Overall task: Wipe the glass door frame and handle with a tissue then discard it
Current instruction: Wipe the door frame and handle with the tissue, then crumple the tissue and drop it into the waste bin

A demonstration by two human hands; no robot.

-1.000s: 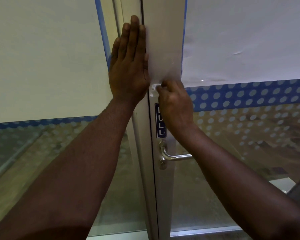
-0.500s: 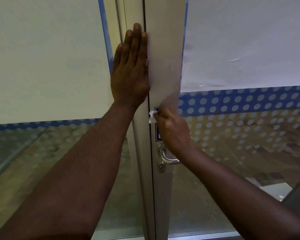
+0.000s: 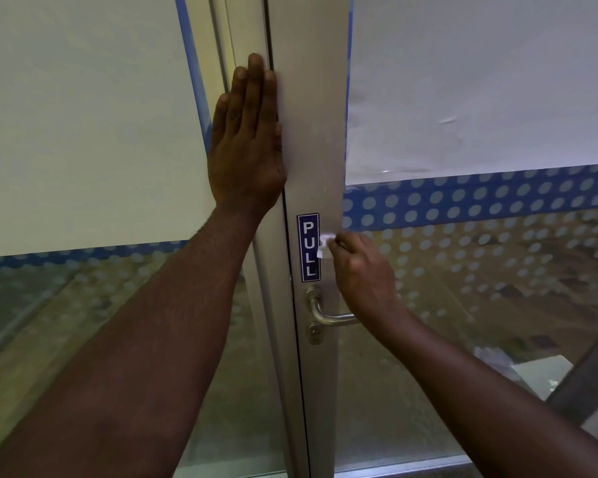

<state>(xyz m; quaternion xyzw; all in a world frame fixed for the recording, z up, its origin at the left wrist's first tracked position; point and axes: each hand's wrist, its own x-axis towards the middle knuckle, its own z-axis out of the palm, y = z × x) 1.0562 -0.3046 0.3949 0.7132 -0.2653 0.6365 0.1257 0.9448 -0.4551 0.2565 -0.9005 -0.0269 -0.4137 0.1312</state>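
Observation:
A silver metal door frame point(image 3: 311, 108) runs up the middle of the view between two glass panels. My left hand point(image 3: 246, 139) lies flat against the frame's left edge, fingers together and pointing up, holding nothing. My right hand point(image 3: 361, 267) pinches a small white tissue point(image 3: 325, 246) and presses it on the frame, just right of the blue PULL sticker point(image 3: 308, 247). The steel lever handle point(image 3: 328, 313) sits directly below that hand, its outer end hidden behind my wrist.
White sheets cover the upper glass on both sides, with a blue dotted band point(image 3: 480, 198) under them. A keyhole point(image 3: 314, 334) sits under the handle. Through the lower right glass point(image 3: 497, 288) I see floor and a pale object.
My right hand has slid the tissue down the frame, from above the PULL sticker to beside it, a little to the right. My left hand has stayed flat on the frame.

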